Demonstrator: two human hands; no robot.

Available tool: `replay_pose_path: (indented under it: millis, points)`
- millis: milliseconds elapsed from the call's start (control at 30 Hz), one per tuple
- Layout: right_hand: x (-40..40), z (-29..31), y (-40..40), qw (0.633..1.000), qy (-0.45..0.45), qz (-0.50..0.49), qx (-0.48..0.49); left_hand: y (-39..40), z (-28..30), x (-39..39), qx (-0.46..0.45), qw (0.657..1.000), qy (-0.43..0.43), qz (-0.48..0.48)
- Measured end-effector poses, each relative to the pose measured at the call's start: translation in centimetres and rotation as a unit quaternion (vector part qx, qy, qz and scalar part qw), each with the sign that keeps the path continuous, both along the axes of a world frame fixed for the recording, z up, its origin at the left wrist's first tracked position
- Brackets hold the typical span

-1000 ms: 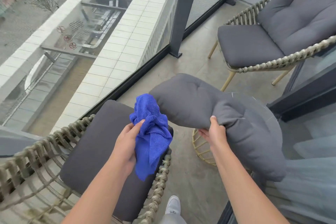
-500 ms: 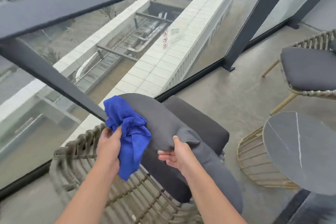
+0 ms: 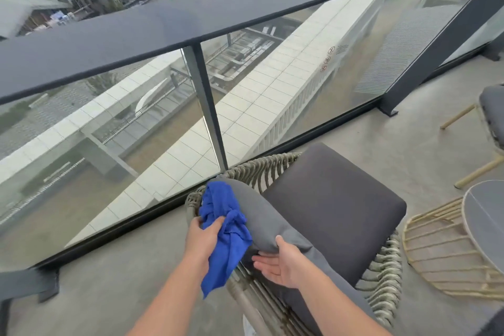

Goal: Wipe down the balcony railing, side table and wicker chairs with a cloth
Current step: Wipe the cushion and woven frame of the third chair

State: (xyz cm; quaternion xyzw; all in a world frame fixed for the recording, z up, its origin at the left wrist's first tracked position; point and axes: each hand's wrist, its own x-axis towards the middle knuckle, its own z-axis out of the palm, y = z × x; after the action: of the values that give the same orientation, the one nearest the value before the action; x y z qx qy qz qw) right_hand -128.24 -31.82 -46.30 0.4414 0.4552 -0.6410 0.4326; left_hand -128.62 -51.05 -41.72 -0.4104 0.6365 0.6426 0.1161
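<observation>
Blue cloth (image 3: pixel 225 237) is bunched in the left hand (image 3: pixel 201 240), at about 6 o'clock in the view; the fingers curl around its middle and pinch the folds. Its long axis runs from 12 o'clock to 6 o'clock: the upper end lies against the grey back cushion (image 3: pixel 261 215), and the lower corner hangs free, pointing down to the floor (image 3: pixel 109 289). The right hand (image 3: pixel 281 262) is just beside the cloth, at 5 o'clock, palm turned up under the cushion edge, thumb on top, fingers straight and close together. The cushion leans on the wicker chair (image 3: pixel 387 281), its long axis going from 11 o'clock to 5 o'clock, above the dark seat pad (image 3: pixel 335 207). The dark railing (image 3: pixel 191 27) crosses the view from 9 o'clock up to 1 o'clock, with glass below. The side table (image 3: pixel 485 224) stands at 3 o'clock, and a second chair (image 3: pixel 491 106) at 2 o'clock.
</observation>
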Motion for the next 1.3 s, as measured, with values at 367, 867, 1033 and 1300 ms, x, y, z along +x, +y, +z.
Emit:
replay_pose_path:
  millis: [367, 867, 1033, 1300]
  points:
    - [1.7, 3.5, -2.5, 0.994, 0.106, -0.014, 0.013, -0.1, 3.0, -0.4, 0.071, 0.994, 0.065, 0.047]
    - [1.9, 22.8, -0.3, 0.859, 0.502, 0.095, 0.028, 4.9, 14.8, 3.7, 0.107, 0.968, 0.223, 0.031]
    - [2.6, 27.7, -2.2, 0.819, 0.566, 0.096, 0.001, 4.0, 21.6, 6.2, 0.124, 0.947, 0.294, 0.021]
    - [4.3, 33.7, -6.7, 0.765, 0.636, 0.091, -0.053, 0.0, 30.0, 10.9, 0.052, 0.915, 0.397, 0.054]
